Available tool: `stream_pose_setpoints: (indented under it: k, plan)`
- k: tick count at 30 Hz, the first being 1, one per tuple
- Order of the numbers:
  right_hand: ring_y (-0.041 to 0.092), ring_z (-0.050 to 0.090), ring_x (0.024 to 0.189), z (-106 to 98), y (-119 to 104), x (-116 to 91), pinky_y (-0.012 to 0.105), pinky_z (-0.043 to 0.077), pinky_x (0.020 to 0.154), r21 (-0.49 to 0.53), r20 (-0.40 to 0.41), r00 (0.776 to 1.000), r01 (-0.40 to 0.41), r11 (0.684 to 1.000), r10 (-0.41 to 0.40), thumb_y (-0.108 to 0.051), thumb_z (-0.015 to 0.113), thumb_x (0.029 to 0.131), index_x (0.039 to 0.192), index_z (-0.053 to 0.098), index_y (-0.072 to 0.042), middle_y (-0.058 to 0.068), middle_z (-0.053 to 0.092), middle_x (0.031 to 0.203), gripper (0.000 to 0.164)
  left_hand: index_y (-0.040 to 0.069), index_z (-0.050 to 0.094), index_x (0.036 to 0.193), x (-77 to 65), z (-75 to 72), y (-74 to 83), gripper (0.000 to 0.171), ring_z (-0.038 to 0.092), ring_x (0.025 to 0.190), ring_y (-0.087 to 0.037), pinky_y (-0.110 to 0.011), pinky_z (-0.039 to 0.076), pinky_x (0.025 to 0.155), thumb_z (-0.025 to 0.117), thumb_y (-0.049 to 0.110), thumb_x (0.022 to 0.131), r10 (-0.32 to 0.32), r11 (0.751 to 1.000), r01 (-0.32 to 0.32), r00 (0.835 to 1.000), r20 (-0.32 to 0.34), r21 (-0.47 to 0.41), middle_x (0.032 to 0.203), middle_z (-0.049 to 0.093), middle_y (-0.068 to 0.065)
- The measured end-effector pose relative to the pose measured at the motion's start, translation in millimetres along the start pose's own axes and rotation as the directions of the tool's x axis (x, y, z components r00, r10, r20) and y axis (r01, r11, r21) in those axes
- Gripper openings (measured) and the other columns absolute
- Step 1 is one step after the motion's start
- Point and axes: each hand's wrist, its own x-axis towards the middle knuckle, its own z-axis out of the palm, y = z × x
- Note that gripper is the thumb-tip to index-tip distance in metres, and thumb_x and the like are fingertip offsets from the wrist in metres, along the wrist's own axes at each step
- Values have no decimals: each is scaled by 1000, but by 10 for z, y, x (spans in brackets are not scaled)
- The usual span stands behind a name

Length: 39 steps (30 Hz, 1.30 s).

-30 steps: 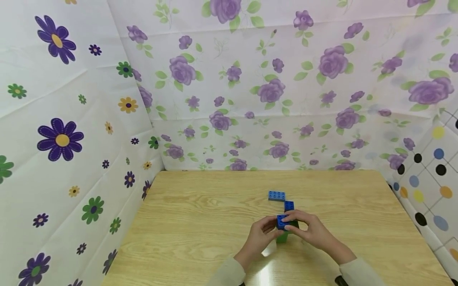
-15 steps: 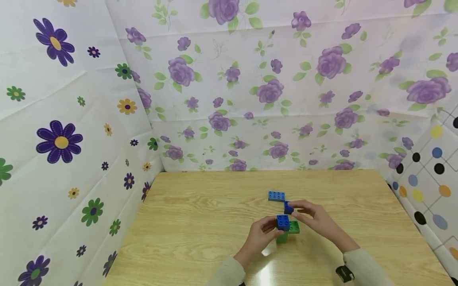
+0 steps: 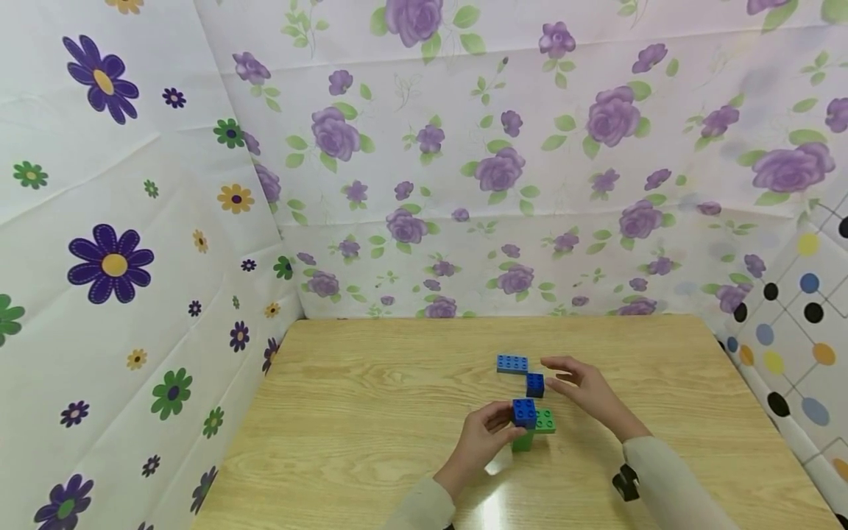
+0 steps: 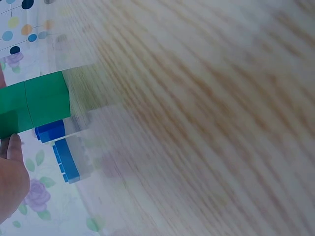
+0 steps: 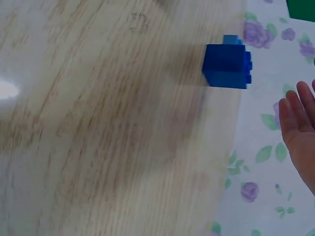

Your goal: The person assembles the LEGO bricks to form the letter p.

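Head cam: R hand point(image 3: 586, 389) nr dk-blue brick point(image 3: 535, 386), lt-blue brick point(image 3: 512, 364) just beyond.

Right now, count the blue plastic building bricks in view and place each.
3: a light blue oblong brick at the back, a dark blue square brick near the right hand, and a second dark blue brick atop green bricks at the left hand. Others may be hidden.
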Motion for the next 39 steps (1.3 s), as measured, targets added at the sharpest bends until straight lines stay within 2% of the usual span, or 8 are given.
stream_pose_setpoints:
  k: [7,17,29,39]
  plan:
    - [42,47,124,81,194,75,59,39,102,32,28,997,-75,997,74,-15,65,94,135,52,1,22,52,134,46,9,62,125,-5,-10,-7,40,59,115,-18,-26,50,96,72,17,87,4,1000,-4,1000,10,-13,122,64,-6]
    - [41,48,123,170,436,137,52,44,102,1,48,984,-174,985,174,-11,66,92,135,51,2,22,52,134,47,9,62,126,1,-10,6,42,59,115,-18,-26,50,96,73,19,87,-13,1000,13,1000,14,-9,123,63,-6]
    - [42,51,121,206,463,150,50,47,99,-12,57,976,-208,978,209,-6,66,91,132,55,1,23,51,134,43,8,62,125,-9,-11,5,42,60,114,-16,-25,50,95,73,18,87,23,1000,-23,1000,21,-7,122,64,-7]
    - [42,52,120,202,418,159,47,48,98,-14,59,976,-208,978,209,-7,65,92,130,56,1,23,53,132,40,8,61,127,-8,-17,11,43,59,115,-17,-25,50,96,73,20,87,-2,1000,2,1000,21,-12,123,63,-6]
